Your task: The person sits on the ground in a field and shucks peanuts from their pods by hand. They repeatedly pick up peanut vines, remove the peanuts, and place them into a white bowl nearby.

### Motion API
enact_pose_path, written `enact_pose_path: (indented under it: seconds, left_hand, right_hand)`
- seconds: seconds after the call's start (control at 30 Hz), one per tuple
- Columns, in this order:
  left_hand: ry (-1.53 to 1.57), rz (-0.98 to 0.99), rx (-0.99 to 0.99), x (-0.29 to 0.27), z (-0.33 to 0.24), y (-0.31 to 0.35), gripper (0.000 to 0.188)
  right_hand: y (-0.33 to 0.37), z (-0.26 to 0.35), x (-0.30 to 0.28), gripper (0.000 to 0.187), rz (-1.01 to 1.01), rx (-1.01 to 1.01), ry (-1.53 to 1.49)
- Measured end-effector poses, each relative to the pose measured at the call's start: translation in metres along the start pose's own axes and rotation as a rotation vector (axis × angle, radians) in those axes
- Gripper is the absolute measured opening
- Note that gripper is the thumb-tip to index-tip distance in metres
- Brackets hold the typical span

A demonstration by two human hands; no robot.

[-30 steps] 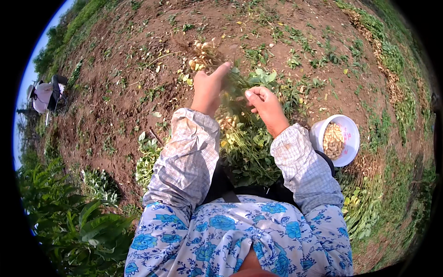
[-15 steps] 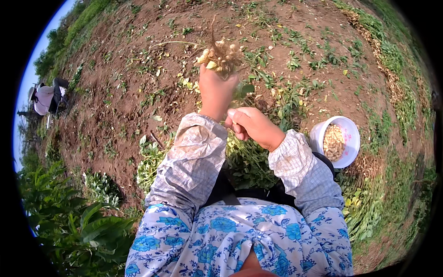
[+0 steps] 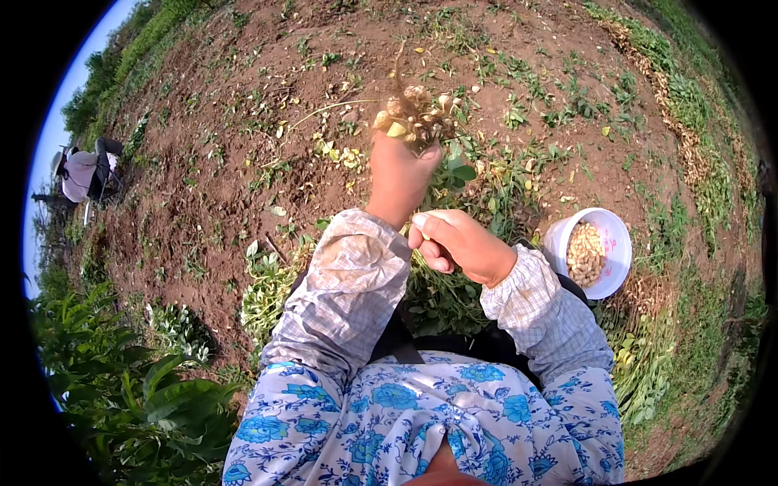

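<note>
currently gripping pod-laden peanut plant (image 3: 420,120) in left hand (image 3: 401,178), with root end (image 3: 397,77) pointing away over brown soil (image 3: 219,235); with right hand (image 3: 466,247) curled nearer floral shirt (image 3: 397,397), cannot tell whether pinching anything; also with white bucket (image 3: 621,251) of loose pods (image 3: 585,257) beside right sleeve (image 3: 547,316).

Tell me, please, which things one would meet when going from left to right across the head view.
Distant person, low leafy clump, light green plant heap, left hand, right hand, white bucket.
</note>
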State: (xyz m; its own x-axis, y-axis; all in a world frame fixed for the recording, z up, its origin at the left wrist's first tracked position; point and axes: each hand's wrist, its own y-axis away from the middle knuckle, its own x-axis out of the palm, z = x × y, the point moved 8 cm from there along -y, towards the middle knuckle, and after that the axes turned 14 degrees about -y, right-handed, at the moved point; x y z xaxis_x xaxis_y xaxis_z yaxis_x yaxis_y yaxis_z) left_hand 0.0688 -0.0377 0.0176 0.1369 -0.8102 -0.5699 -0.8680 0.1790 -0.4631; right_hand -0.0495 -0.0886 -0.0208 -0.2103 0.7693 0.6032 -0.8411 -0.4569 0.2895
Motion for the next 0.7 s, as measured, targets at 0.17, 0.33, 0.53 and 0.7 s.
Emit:
enact_pose_path:
  seconds: [0.17, 0.33, 0.53, 0.7]
  left_hand:
    - [-0.243, -0.036, -0.109, -0.012, 0.037, -0.014, 0.026]
    - [-0.150, 0.167, -0.218, -0.010, 0.029, -0.013, 0.036]
    - [0.154, 0.496, -0.248, 0.012, 0.008, 0.005, 0.035]
    - [0.313, 0.625, -0.280, 0.032, 0.012, 0.015, 0.038]
  right_hand:
    - [0.031, -0.008, 0.078, 0.032, 0.465, 0.086, 0.136]
    - [0.018, 0.058, -0.031, 0.020, -0.163, -0.369, -0.027]
    - [0.023, 0.092, -0.067, 0.034, -0.598, -0.700, 0.779]
    - [0.024, 0.092, -0.069, 0.042, -0.758, -0.781, 0.980]
